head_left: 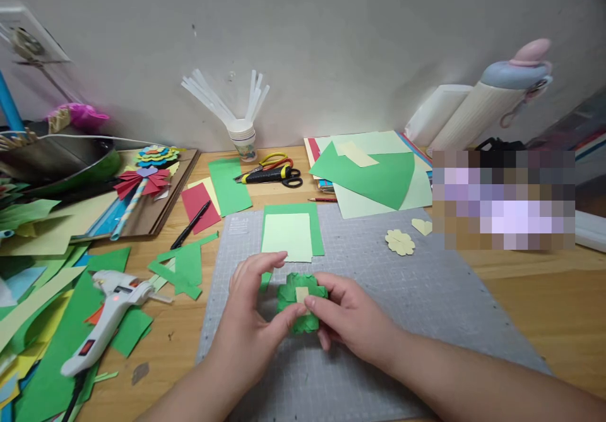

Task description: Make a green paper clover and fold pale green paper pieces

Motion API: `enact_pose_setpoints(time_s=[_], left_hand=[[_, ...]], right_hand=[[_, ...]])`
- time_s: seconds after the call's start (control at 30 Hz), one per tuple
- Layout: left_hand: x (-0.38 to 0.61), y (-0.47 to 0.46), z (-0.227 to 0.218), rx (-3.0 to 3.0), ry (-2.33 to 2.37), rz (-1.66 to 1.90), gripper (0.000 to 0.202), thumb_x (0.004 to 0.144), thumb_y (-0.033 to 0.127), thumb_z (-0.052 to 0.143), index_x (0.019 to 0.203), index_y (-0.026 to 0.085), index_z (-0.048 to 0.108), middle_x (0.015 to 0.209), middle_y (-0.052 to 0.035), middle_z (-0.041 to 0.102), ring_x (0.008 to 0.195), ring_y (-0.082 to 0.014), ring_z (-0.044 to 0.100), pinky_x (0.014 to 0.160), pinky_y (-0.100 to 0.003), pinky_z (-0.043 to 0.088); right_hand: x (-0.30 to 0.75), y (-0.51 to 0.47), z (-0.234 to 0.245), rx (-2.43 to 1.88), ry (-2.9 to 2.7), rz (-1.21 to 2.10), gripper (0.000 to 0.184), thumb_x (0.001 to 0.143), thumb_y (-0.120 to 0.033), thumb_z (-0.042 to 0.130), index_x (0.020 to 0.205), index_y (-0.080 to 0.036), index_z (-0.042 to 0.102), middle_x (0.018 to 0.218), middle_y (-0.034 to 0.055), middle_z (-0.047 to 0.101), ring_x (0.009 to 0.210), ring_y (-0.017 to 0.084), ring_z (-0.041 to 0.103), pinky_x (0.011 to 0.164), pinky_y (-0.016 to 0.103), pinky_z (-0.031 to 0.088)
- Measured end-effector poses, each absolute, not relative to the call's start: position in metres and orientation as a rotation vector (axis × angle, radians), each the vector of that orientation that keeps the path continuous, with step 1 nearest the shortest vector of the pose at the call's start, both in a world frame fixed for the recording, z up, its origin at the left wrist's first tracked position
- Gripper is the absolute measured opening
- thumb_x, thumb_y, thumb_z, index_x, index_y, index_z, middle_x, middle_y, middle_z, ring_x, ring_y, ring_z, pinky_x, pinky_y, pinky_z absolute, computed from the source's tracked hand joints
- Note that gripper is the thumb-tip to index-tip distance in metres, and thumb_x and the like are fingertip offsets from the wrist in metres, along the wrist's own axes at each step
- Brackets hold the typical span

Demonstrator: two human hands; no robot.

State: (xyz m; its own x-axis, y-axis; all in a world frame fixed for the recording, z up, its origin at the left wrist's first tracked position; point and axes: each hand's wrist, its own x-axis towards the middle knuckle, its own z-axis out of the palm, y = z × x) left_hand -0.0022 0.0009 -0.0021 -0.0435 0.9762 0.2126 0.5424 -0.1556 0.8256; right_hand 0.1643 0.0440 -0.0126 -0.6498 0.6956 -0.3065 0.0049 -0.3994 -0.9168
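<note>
A green paper flower-like shape (288, 292) with a small pale-yellow paper piece (302, 293) on its middle is held over the grey cutting mat (379, 321). My right hand (353, 311) grips its right side, thumb on top and fingers behind. My left hand (253, 311) has its thumb tip at the pale piece, while its other fingers stretch out apart from the shape. Just beyond lie a pale green sheet (286, 236) and a green sheet (317, 229) under it. To the right on the mat rests a scalloped cream paper flower (399, 243).
At left are a white glue gun (111, 315), green paper scraps (182, 267), a black pen (190, 224) and a pot (66, 157). Toward the wall stand scissors (284, 175), paper cups (243, 139) with white sticks, stacked paper (369, 176) and a bottle (492, 100). One right-hand area is blurred.
</note>
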Motion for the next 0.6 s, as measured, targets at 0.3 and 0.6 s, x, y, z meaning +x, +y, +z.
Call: enact_pose_setpoints(time_s=[0.3,0.6], left_hand=[[0.0014,-0.0001,0.0015,1.297,1.534,1.029,0.065,0.075,0.024,0.069,0.129,0.037,0.035,0.092,0.0016,0.05,0.085,-0.0157,0.052,0.078,-0.032,0.038],[0.0049,0.0004,0.0031,1.095,1.406,1.069,0.069,0.077,0.02,0.066,0.134,0.037,0.033,0.077,0.0058,0.045,0.068,-0.0104,0.045,0.062,-0.023,0.041]], right_hand=[[0.1651,0.04,-0.0125,-1.047,-1.627,1.863,0.028,0.086,-0.037,0.05,0.067,-0.02,0.041,0.056,-0.0069,0.039,0.046,0.008,0.043,0.043,0.02,0.031],[0.1638,0.0374,-0.0158,-1.09,-1.693,1.8,0.027,0.084,-0.027,0.051,0.062,-0.02,0.037,0.055,-0.0065,0.036,0.049,0.009,0.041,0.045,0.021,0.03]])
